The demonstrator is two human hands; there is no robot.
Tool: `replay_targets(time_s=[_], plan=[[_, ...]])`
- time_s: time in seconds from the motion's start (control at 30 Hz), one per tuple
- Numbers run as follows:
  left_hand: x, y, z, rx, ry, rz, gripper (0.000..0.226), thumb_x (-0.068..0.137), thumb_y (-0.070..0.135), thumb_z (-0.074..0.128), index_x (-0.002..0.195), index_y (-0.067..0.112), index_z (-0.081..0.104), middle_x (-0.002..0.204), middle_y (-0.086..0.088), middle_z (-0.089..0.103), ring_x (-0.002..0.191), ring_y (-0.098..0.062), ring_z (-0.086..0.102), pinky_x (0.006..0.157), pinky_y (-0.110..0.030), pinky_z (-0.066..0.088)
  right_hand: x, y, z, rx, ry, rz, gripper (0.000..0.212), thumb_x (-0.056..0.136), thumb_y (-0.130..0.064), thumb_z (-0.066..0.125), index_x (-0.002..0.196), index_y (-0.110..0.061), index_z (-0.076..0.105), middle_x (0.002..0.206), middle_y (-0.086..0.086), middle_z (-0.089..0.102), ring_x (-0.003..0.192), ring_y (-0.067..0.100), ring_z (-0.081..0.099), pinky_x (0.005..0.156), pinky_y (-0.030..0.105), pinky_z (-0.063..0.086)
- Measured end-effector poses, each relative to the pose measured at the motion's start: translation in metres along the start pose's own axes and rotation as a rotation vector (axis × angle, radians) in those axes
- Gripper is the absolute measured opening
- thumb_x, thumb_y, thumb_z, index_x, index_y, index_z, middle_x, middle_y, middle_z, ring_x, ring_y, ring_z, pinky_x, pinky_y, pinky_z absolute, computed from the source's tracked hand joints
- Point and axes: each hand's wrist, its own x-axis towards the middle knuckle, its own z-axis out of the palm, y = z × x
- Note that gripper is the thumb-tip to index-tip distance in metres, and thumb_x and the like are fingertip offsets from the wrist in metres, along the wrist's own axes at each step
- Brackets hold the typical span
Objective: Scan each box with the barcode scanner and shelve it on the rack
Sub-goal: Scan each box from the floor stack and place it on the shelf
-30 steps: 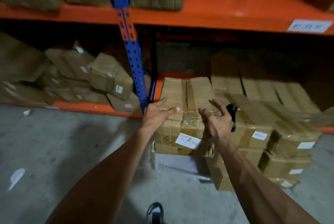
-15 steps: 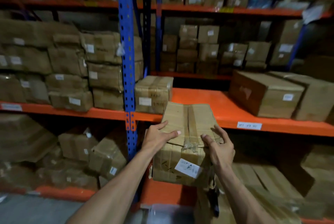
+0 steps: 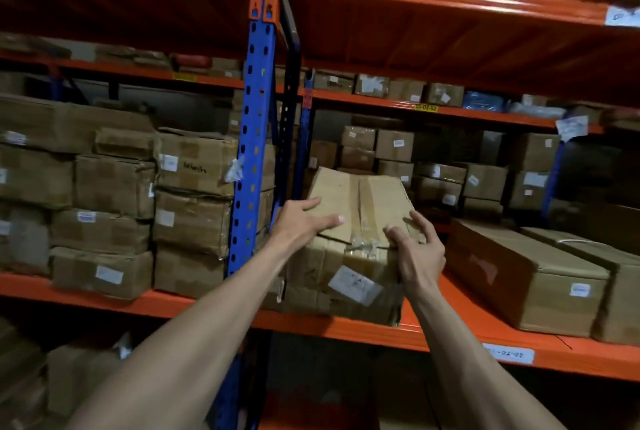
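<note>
Left of the left hand (image 3: 300,221): stacked cardboard cartons (image 3: 114,201) with white labels, filling the bay on the orange shelf (image 3: 446,336). Blue perforated upright (image 3: 251,152) stands just left of that hand's wrist.

Left hand: palm down, fingers spread flat on the top of the taped box (image 3: 353,242), thumb on the near left edge. Holding the box from above and the side.

The box sits between the two hands, its bottom on the front of the orange shelf, top flaps taped down the middle, crumpled tape at the near edge. White label (image 3: 355,285) on its near face, below the right hand (image 3: 417,249).

Right hand: fingers curled over the box's near right top corner, gripping it.

Right of the right hand: a long carton (image 3: 526,273) lying on the same shelf, near but apart from the held box. Paper shelf tag (image 3: 508,355) on the beam below it.
</note>
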Motion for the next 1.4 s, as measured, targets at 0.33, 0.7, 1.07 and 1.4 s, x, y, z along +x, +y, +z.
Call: replay_targets(time_s=[0.33,0.7,1.07,1.4], plan=[[0.18,-0.072,-0.057,0.051,0.009,0.022,0.09,0.062,0.066,0.081,0.139,0.025,0.056,0.147,0.0,0.052,0.137,-0.021,0.045,0.111,-0.039,0.034,0.111,0.055,0.171,0.015,0.049,0.055,0.052,0.071,-0.036,0.083,0.121,-0.046,0.073,0.096,-0.023,0.065,0.091,0.008,0.063,0.082,0.032,0.051],[0.258,-0.134,-0.031,0.465,0.096,0.176,0.046,0.091,0.048,0.055,0.069,0.011,0.07,0.071,-0.01,0.066,0.077,-0.029,0.065,0.061,-0.032,0.044,0.153,0.112,0.235,-0.066,0.042,0.114,0.038,0.077,-0.034,0.083,0.113,-0.044,0.072,0.094,-0.01,0.066,0.088,0.007,0.061,0.066,0.022,0.044],[0.25,-0.165,-0.031,0.78,0.282,0.812,0.039,0.094,0.037,0.044,0.083,0.015,0.075,0.083,0.0,0.075,0.075,-0.018,0.068,0.071,-0.032,0.048,0.155,0.124,0.236,-0.161,0.038,0.026,0.024,0.089,-0.045,0.071,0.111,-0.038,0.065,0.1,-0.017,0.058,0.112,0.023,0.044,0.085,0.035,0.037],[0.248,-0.173,-0.027,1.084,0.274,0.825,0.05,0.102,0.036,0.024,0.1,0.007,0.065,0.097,-0.012,0.066,0.092,-0.03,0.058,0.093,-0.048,0.043,0.131,0.149,0.238,-0.559,-0.054,-0.458,0.053,0.112,-0.039,0.037,0.162,-0.021,0.031,0.174,0.016,-0.007,0.16,0.025,-0.012,0.129,0.05,-0.002]])
